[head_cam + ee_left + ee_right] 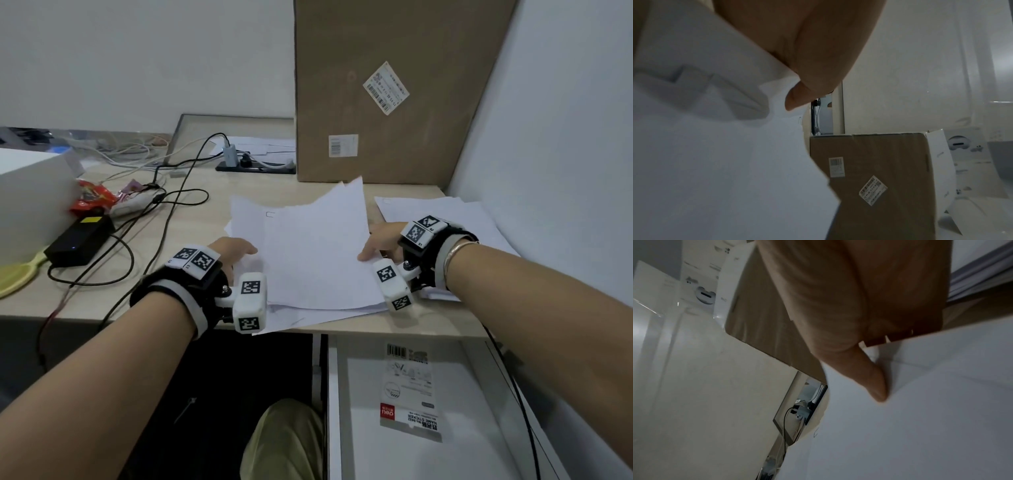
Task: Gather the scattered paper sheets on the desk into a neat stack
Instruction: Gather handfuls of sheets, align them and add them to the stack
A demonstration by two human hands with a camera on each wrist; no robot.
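A loose bundle of white paper sheets [308, 253] lies skewed at the desk's front edge, its far corners lifted. My left hand [234, 251] grips the bundle's left edge, thumb on top. My right hand [380, 243] grips its right edge the same way. In the left wrist view the thumb [797, 95] presses on the paper [715, 162]. In the right wrist view the thumb [871, 379] lies on the top sheet [920, 426]. The fingers under the sheets are hidden. More white sheets [445, 212] lie flat on the desk behind my right hand.
A tall cardboard box [394, 92] stands at the back against the wall. A power strip [255, 164], cables, a black adapter [80, 240], a red wrapper [92, 200] and a white box [30, 192] crowd the desk's [191, 240] left side. A white wall closes the right.
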